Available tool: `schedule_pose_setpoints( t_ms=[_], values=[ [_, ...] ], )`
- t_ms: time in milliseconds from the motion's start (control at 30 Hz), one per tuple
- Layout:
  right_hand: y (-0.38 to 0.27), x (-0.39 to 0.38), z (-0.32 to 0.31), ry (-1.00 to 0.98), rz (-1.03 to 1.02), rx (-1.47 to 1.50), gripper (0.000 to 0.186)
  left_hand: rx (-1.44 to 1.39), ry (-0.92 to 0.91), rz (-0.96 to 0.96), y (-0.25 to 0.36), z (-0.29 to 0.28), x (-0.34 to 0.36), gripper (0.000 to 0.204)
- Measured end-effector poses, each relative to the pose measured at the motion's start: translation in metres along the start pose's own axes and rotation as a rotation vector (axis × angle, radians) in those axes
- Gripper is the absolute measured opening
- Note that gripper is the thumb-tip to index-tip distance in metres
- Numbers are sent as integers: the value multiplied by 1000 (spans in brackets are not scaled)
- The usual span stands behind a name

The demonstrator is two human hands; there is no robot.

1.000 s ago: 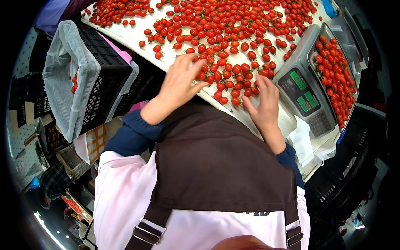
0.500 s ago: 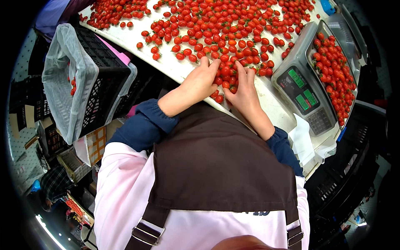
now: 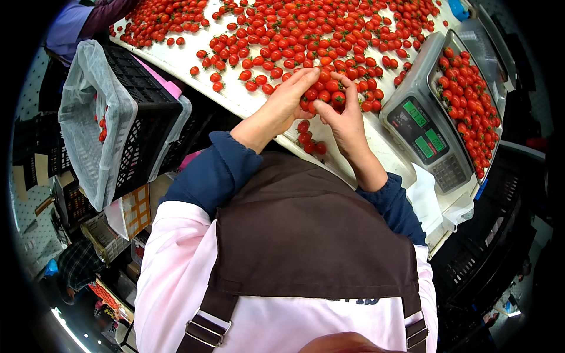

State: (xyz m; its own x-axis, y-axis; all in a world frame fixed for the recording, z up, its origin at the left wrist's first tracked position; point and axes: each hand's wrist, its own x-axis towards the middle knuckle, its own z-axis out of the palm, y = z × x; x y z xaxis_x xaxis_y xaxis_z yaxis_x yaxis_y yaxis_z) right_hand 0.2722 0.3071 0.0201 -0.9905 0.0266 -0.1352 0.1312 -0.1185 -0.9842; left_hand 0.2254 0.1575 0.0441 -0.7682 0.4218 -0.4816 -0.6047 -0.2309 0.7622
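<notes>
Red tomatoes (image 3: 325, 94) between cupped hands (image 3: 287, 105) (image 3: 347, 122)

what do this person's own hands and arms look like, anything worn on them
The left hand and right hand wear no gloves. Dark blue sleeves with bunched cuffs cover the forearms, and a pale pink top shows above them.

Scale display (image 3: 419, 129): there they glow, digits on green in three windows, right of the right hand (image 3: 347, 122)!
Keypad (image 3: 452, 172): farther right, marks too small to read.
Shirt (image 3: 282, 326): dark lettering, bodyward of that hand, partly covered by the apron (image 3: 318, 235)!
</notes>
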Motion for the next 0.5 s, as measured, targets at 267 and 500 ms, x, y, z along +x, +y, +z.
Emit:
schedule_pose_setpoints(
  t_ms=[267, 500],
  values=[
    [-18, 14, -13, 43, 284, 644, 20, -372, 48, -176, -10, -4, 12, 37],
    [-24, 15, -20, 100, 422, 814, 31, -586, -70, -199, -15, -10, 12, 40]
  ],
)
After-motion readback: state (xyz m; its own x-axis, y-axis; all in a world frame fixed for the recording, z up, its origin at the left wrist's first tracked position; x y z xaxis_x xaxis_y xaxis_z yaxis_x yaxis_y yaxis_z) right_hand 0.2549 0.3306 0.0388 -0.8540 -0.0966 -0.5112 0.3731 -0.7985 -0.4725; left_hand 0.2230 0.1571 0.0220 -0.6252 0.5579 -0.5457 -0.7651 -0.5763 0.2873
